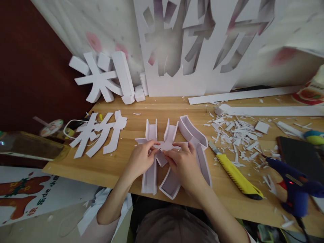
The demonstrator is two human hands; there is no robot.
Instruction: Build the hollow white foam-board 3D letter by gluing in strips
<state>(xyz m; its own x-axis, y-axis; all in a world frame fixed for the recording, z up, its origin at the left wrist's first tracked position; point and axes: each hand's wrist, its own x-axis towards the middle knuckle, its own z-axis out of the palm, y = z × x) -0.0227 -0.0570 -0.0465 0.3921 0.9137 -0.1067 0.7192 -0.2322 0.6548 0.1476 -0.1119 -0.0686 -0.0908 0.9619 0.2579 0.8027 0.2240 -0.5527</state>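
In front of me on the table lies a white foam-board character [150, 180], open side up, with thin upright walls along its strokes. My left hand [141, 158] reaches over its middle, thumb and index finger closed on a small white foam strip [160, 156] at the centre junction. From the other side my right hand [183, 162] pinches the same strip, its other fingers resting over the strokes. The fingers partly hide the strip and the junction. Right of the character lies a yellow utility knife [236, 175], blade pointing away from me.
A blue glue gun [291, 182] with a lit red light stands at right, by a dark flat pad [300, 157]. Foam scraps [235, 133] lie scattered behind the knife. Cut foam strokes [87, 135] are at left, with a finished foam character [101, 79] and cut-out boards [174, 86] behind.
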